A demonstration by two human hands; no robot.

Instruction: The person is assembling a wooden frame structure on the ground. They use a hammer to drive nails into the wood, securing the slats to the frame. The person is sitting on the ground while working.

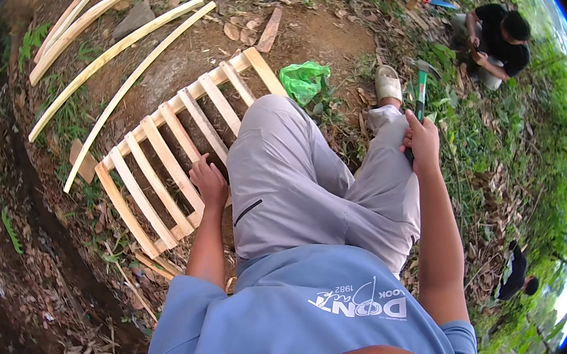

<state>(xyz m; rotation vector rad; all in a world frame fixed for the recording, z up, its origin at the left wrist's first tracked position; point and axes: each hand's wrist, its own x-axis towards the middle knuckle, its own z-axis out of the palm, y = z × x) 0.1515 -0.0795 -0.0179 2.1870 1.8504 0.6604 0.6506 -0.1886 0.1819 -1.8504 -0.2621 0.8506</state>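
In my right hand (423,141) is a hammer (421,95) with a green and black handle, its metal head pointing up and away from me. The fingers are wrapped round the grip, beside my right lower leg. My left hand (209,183) lies by a slat of a pale wooden slatted frame (157,170), fingers loosely bent and a little apart. Whether its palm presses on the wood I cannot tell. The frame lies tilted across the ground at my left, its slats nailed or laid across two long rails; my left knee hides part of it.
Several long pale wood strips (138,71) lie on the soil beyond the frame. A green plastic bag (305,81) sits near its far corner. One person in black (492,41) crouches at the far right, another (513,273) lower right. Grass and leaf litter surround us.
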